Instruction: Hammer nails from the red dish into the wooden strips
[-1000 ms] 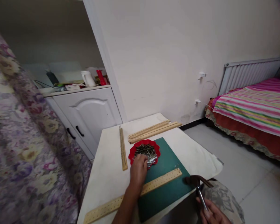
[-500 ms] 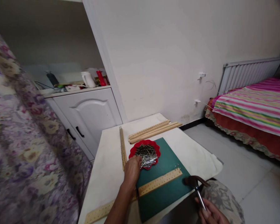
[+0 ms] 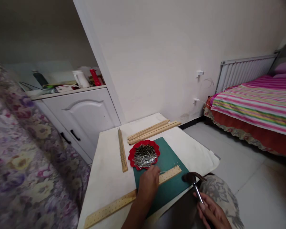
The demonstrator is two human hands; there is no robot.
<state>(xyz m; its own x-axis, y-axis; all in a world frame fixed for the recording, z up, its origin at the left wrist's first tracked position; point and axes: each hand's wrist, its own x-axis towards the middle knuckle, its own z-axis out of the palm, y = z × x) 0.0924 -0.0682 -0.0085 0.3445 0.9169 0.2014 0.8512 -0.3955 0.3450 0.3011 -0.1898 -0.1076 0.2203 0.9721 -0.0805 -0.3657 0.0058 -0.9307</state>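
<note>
Fingers (image 3: 155, 171) of the left hand (image 3: 148, 183) are pinched together, and I read a thin silvery nail (image 3: 163, 172) projecting from them to the right. Right-hand (image 3: 211, 209) fingers grasp the bright metal shank of a dark-headed claw hammer (image 3: 197, 190) at the near edge of the white-covered table (image 3: 105, 184).

Reference relation: the long, pale wooden strip with rows of small holes (image 3: 170, 175) slants from the table's near-left corner toward its right edge, passing beneath the left hand; I cannot tell whether hand and strip touch. Its right end, bearing a few upright nails (image 3: 178, 166), lies to the right of the left fingertips along that long axis. Of the two hands, I judge the left nearer to that end; the hammer's head is nearer than either, just beside it.

Supporting the strip's right portion is a dark green rectangular board (image 3: 165, 156), set at the table's near edge. Beyond the left hand, a red scalloped bowl (image 3: 131, 156) filled with loose metal nails (image 3: 145, 156) overlaps the board's far-left corner. Left of the bowl, narrow wooden strips (image 3: 122, 152) point toward the table's far edge. Farthest on the table, further pale wooden strips (image 3: 152, 132) extend from the far edge to the right edge.
</note>
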